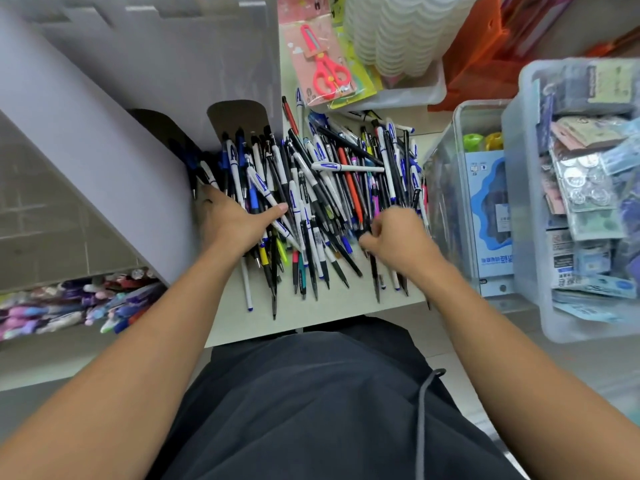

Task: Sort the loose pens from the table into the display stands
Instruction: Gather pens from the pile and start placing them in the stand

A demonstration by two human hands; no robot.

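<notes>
Cluttered shop table, grey display stand at left, pen pile centre.
L hand palm-down on pile by stand, fingers spread; R hand curled, pinching dark pens at pile's right edge.

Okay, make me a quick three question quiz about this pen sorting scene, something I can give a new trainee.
1. True or false: the red scissors lie loose in the pile of pens.
2. Which hand lies flat on the pens with its fingers spread?
A. the left hand
B. the right hand
C. neither
3. Fill in: the clear bins stand to the ______ of the pen pile.

Key
1. False: they are sealed in a pink pack beyond the pile.
2. A. The right hand is curled round dark pens at the pile's near right edge.
3. Right.
</notes>
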